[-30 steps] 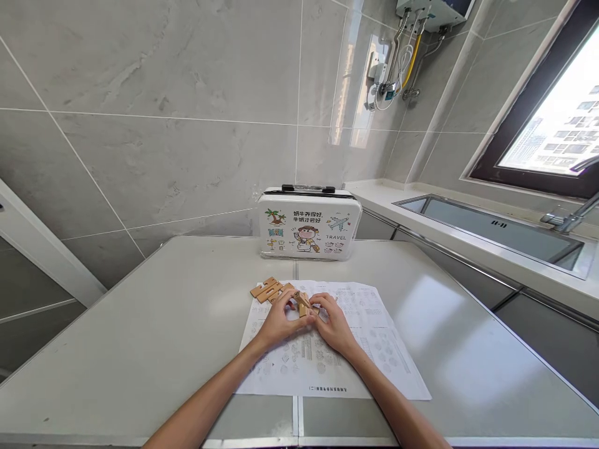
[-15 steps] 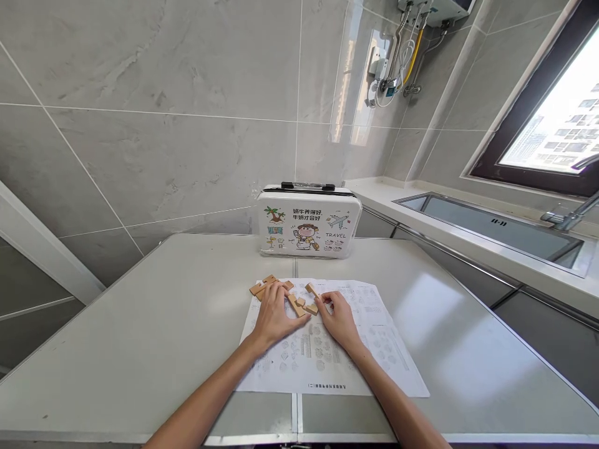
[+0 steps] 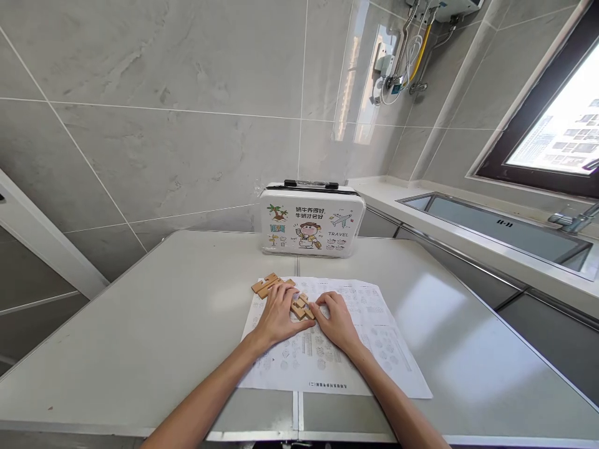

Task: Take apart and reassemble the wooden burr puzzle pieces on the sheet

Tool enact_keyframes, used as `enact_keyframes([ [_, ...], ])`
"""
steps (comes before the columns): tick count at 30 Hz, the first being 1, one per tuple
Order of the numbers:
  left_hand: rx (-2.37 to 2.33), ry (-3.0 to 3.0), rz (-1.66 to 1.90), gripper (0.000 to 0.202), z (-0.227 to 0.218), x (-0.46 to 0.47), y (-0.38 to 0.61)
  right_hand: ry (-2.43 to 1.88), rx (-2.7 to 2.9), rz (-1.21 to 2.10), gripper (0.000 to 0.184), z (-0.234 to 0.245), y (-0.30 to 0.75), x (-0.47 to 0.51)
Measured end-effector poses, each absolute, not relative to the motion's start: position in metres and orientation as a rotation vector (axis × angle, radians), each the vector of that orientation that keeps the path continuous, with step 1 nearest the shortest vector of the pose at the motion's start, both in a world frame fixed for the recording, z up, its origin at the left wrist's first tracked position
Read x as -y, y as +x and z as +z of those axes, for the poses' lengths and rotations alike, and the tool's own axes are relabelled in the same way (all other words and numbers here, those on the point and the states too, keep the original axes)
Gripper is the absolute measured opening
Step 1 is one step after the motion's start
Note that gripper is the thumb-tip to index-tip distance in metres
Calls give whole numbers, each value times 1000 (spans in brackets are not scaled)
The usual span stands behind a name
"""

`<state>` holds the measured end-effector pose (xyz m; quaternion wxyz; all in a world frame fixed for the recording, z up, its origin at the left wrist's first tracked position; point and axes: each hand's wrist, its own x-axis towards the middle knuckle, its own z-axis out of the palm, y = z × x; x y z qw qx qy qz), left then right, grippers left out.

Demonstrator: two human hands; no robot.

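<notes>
Several notched wooden puzzle pieces (image 3: 299,307) lie close together on a printed paper sheet (image 3: 327,368). My left hand (image 3: 276,315) curves around their left side, fingertips at the back and thumb stretched along the front, gripping the group. From the right, my right hand (image 3: 337,319) presses thumb and fingers against the end of this group. Its fingertips partly cover the piece they touch. More notched wooden pieces (image 3: 266,285) rest just beyond my left fingers, at the sheet's far left corner and partly hidden.
A white case (image 3: 311,224) with cartoon prints and a black handle stands behind the sheet against the tiled wall. The sheet lies on a pale folding table (image 3: 163,324) with a metal seam. To the right is a counter with a sink (image 3: 496,227).
My right hand has brought the tilted wooden piece down against the others, and the pieces now sit closer together. My left hand stays around them. The view has shifted slightly.
</notes>
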<state>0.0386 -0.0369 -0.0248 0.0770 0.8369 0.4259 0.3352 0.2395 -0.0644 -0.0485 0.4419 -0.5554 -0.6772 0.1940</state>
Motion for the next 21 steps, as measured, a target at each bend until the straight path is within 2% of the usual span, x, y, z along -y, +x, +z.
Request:
enact_keyframes([
  [4,-1197,2522,985,77,-21,41,40,-1334,1722,502,32,-46,238,66],
  [9,-1153,2560,1015,50,-16,46,41,-1191,1868,581,35,-41,235,70],
  [14,-1162,2573,979,45,-12,43,37,-1128,1927,639,34,-38,233,72],
  [21,-1105,2653,870,57,-2,27,12,-1195,1854,675,29,-34,235,72],
])
